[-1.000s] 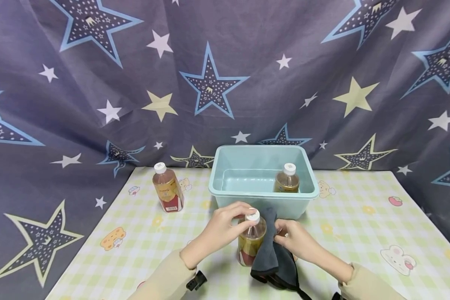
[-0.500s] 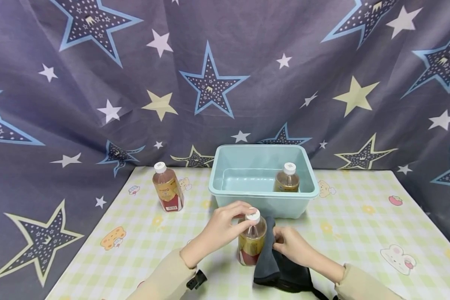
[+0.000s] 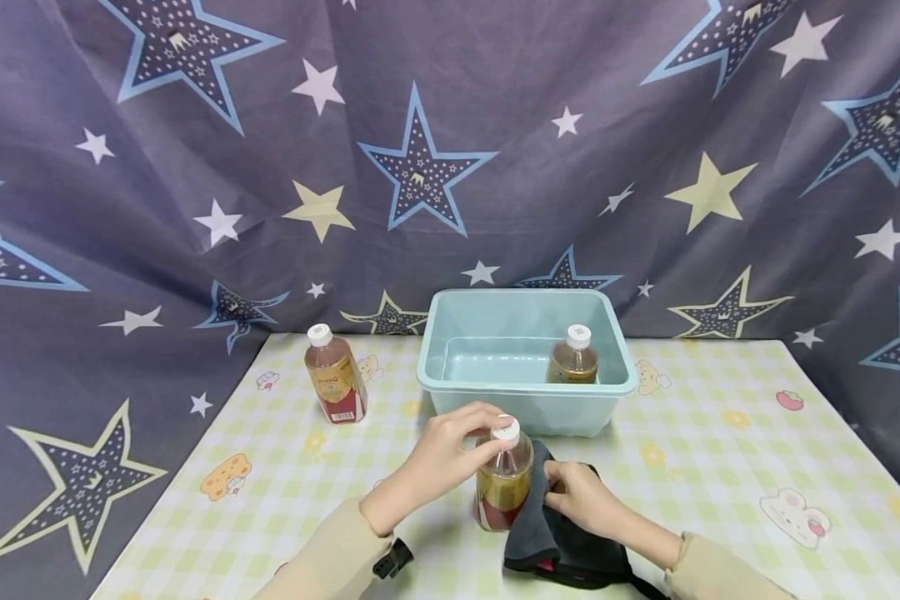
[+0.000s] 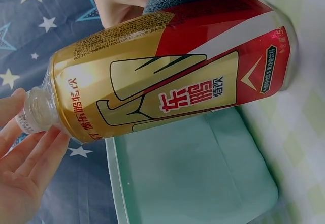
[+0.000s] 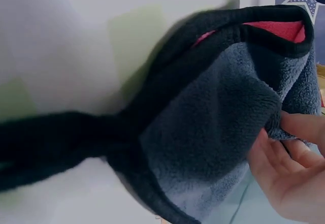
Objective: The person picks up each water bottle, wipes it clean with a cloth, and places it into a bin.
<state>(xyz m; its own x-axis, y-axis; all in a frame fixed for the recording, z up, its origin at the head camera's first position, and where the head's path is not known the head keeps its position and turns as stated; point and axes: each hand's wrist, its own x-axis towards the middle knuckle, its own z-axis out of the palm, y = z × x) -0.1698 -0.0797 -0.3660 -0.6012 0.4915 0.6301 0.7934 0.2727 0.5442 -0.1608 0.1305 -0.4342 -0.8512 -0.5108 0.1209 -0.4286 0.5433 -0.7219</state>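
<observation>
A drink bottle (image 3: 504, 492) with a red and gold label stands upright on the table in front of the tub. My left hand (image 3: 457, 446) grips it at the white cap (image 4: 28, 120), fingers and thumb around the cap and neck. Against the bottle's right side lies a dark grey plush cloth (image 5: 203, 112) with black edging, a black strap and a pink underside. My right hand (image 3: 585, 496) pinches a fold of this cloth between thumb and fingers; the right wrist view shows the thumb (image 5: 302, 127) on the fold. Part of the fingertips is hidden by the cloth.
Just behind the hands stands a light blue plastic tub (image 3: 525, 408), with one similar bottle (image 3: 573, 364) inside at its right. Another bottle (image 3: 336, 379) stands at the back left of the checkered table (image 3: 720, 467). A star-patterned curtain (image 3: 450, 250) hangs behind.
My right hand has moved slightly down and right with the cloth, whose raised upper end has dropped lower beside the bottle. The left hand and bottle have stayed put.
</observation>
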